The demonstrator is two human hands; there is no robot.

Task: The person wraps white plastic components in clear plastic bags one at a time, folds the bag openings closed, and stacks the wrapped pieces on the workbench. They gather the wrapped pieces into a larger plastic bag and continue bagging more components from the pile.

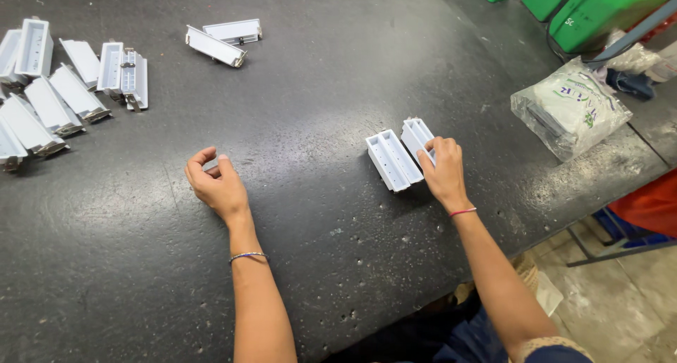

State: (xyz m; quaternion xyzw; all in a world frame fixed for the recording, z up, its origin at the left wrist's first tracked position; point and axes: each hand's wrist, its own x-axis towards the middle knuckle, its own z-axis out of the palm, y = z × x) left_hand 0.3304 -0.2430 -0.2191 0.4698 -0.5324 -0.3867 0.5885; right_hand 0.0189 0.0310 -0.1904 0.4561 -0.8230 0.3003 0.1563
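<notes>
My right hand (444,173) rests on two white open plastic trough-shaped housings lying side by side on the dark table; its fingers grip the right housing (416,134), and the left housing (392,160) touches it. My left hand (217,183) hovers over bare tabletop to the left, fingers loosely curled and apart, holding nothing. A beaded bracelet circles the left wrist and a red thread the right.
Several more white housings (49,88) with metal clips lie at the far left, and a pair (222,40) sits at the back centre. A clear plastic bag (570,108) lies at the right, green crates (599,10) behind it. The table edge (536,243) runs diagonally at right.
</notes>
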